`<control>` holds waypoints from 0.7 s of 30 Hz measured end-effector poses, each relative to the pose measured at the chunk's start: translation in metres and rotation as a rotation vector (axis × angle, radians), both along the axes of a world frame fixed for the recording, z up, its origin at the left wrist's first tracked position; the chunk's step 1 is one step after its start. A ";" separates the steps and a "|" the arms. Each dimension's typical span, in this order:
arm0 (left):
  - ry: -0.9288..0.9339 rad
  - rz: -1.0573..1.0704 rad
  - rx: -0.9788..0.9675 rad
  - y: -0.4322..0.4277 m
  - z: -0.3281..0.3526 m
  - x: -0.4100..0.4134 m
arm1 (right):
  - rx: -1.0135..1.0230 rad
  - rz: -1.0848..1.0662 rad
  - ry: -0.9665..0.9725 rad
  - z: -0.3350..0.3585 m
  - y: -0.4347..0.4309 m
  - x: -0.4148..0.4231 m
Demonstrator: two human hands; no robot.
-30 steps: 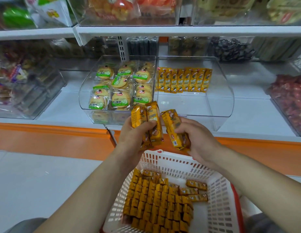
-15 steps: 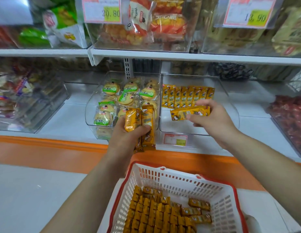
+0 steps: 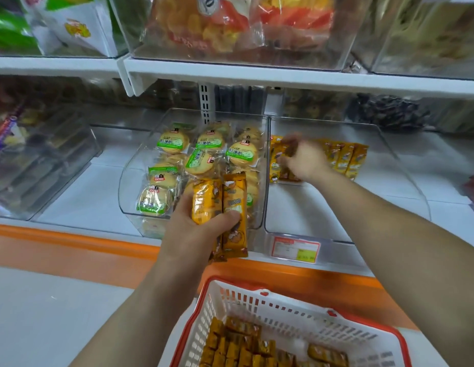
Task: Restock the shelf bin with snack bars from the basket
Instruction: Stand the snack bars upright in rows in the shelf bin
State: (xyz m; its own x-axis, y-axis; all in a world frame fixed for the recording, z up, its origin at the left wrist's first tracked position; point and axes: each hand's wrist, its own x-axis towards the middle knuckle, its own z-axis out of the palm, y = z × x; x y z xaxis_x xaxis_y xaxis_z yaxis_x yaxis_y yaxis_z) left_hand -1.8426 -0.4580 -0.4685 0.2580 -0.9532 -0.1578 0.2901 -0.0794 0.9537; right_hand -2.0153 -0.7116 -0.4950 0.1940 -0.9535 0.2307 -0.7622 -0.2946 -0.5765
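Clear bin (image 3: pixel 323 207) at 1 o'clock, a row of bars (image 3: pixel 347 160) at its back; basket (image 3: pixel 257 300) at 6. The right hand (image 3: pixel 303 161) has gone deeper, onto the row's left end, its grip lost in blur. The left hand (image 3: pixel 201 229) clutches two bars (image 3: pixel 220 205), centre.

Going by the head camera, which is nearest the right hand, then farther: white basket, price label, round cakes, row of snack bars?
1. Row of snack bars, at the fingertips of the right hand.
2. Round cakes, in the bin to its left.
3. Price label, on the bin front below.
4. White basket, lowest, nearest the person.
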 end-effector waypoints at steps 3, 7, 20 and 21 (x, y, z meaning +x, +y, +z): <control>-0.001 0.002 0.002 -0.002 -0.005 0.002 | -0.030 -0.010 0.037 -0.006 -0.011 0.011; 0.006 -0.009 0.013 -0.002 -0.007 0.000 | -0.081 -0.013 0.109 -0.011 -0.011 0.015; 0.117 -0.110 0.078 0.013 0.008 -0.027 | 0.365 0.189 -0.417 0.069 0.161 -0.039; 0.134 -0.135 0.080 0.016 0.009 -0.033 | 0.492 0.229 -0.516 0.072 0.183 -0.044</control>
State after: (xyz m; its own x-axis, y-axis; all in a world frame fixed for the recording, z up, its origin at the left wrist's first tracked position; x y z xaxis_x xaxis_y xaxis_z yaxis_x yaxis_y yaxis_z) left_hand -1.8756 -0.4421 -0.4600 0.1005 -0.9608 -0.2584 0.3954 -0.1997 0.8965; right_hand -2.0588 -0.5287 -0.4227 0.3828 -0.9187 -0.0969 -0.3100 -0.0289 -0.9503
